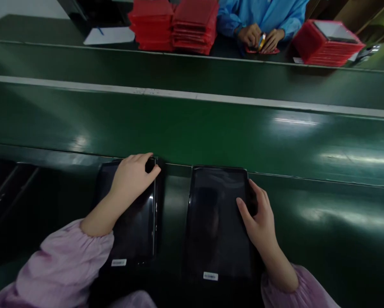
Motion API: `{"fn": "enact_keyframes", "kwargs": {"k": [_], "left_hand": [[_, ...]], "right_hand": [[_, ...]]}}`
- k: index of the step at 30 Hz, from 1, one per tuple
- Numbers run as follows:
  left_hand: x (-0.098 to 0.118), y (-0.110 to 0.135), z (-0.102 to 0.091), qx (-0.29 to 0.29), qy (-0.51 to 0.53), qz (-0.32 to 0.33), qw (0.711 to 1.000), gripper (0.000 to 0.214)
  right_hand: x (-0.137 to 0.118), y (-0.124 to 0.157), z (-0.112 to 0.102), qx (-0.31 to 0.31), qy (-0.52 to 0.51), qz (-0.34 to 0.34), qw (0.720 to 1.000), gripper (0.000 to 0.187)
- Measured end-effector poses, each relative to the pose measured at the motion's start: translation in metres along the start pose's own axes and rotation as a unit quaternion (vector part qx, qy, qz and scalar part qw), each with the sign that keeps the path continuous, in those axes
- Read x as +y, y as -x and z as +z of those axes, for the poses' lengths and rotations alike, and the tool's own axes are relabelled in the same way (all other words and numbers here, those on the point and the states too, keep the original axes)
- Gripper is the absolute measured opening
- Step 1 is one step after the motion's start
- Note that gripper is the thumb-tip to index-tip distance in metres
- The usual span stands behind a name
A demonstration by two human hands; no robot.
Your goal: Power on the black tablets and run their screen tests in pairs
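A glossy green counter point(185, 134) runs from left to right, with a pale strip point(194, 96) along its length. On its near side lie two black tablets, the left tablet point(135, 226) and the right tablet point(217, 222), side by side with a gap between them and each with a small white label at its near end; farther left are dark things too dim to make out. On the far side lie a white sheet point(110, 36) at left, two neighbouring red stacks point(194, 25) beside it, and another red pile point(323, 47) at right.
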State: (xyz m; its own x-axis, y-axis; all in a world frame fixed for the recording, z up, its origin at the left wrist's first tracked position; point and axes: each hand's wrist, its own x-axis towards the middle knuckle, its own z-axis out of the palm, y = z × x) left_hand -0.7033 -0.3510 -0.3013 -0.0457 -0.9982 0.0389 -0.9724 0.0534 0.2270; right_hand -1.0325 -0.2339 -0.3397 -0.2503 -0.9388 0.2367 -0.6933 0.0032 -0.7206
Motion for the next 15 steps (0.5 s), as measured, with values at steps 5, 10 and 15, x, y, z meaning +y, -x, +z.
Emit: {"fn": "enact_keyframes", "kwargs": {"k": [5, 10, 15], "left_hand": [[-0.001, -0.002, 0.0, -0.019, 0.038, -0.011, 0.999, 0.058], [-0.005, 0.003, -0.011, -0.013, 0.127, -0.016, 0.992, 0.065], [-0.078, 0.041, -0.019, 0.085, 0.105, -0.143, 0.981, 0.061]], "right_hand": [[0.003, -0.002, 0.001, -0.017, 0.002, 0.0, 1.0, 0.062], [0.003, -0.002, 0.001, 0.004, -0.014, 0.003, 1.0, 0.056], [0.0, 0.001, -0.002, 0.019, -0.014, 0.011, 1.0, 0.048]]}}
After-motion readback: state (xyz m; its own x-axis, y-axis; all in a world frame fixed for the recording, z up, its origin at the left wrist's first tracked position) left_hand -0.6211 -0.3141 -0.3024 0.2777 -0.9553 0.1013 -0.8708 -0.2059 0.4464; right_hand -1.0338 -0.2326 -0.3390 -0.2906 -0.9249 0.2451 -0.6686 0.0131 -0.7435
